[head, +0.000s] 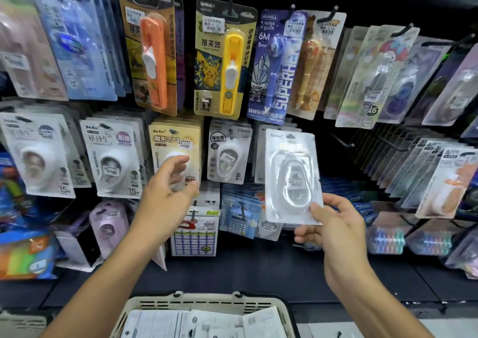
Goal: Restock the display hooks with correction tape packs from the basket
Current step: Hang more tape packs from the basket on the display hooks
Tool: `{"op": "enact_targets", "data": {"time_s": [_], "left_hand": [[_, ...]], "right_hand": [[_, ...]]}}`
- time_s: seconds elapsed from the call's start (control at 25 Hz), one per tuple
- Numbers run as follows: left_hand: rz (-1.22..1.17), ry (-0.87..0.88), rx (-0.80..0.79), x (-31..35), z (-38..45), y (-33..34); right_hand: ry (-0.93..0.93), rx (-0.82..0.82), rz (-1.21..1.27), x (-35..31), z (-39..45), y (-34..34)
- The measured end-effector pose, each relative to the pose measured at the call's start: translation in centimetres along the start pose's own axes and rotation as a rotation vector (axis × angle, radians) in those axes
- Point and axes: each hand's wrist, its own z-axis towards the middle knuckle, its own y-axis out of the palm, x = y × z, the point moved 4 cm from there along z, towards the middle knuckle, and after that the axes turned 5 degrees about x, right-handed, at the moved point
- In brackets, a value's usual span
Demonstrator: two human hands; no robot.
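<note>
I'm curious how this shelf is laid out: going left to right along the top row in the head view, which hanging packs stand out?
Orange tool pack → yellow Pikachu pack → blue "6M" pack → brown pen pack.

Left arm: bare from hand [165,190] to elbow, no sleeve in sight
Right arm: bare likewise, hand [336,230] without rings
Wrists: no watch or band on either

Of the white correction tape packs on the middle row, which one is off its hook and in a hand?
The clear-fronted white correction tape pack pinched at its bottom corner by the right hand; its neighbours all hang on hooks.
</note>
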Motion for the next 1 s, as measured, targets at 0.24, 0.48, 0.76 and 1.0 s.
{"op": "enact_targets", "data": {"time_s": [0.24, 0.48, 0.76, 1.0], "left_hand": [[0.225, 0.117, -0.007, -1.0, 0.4, -0.8], [0.453, 0.143, -0.187, -2.6, -1.0, 0.7], [1.07, -0.105, -1.257, -17.1, -14.3, 3.8], [1.106, -0.23, -1.131, -27.8, -22.0, -1.3]], "right_hand": [[-0.004, 0.038, -0.147, 0.9, 0.2, -1.9], [0.464, -0.192, -0.095, 7.4, -0.8, -0.9], [-0.106, -1.17, -1.787, 24.1, -7.1, -4.9], [-0.522, -1.399, -1.552, 30.8, -13.2, -6.6]]}}
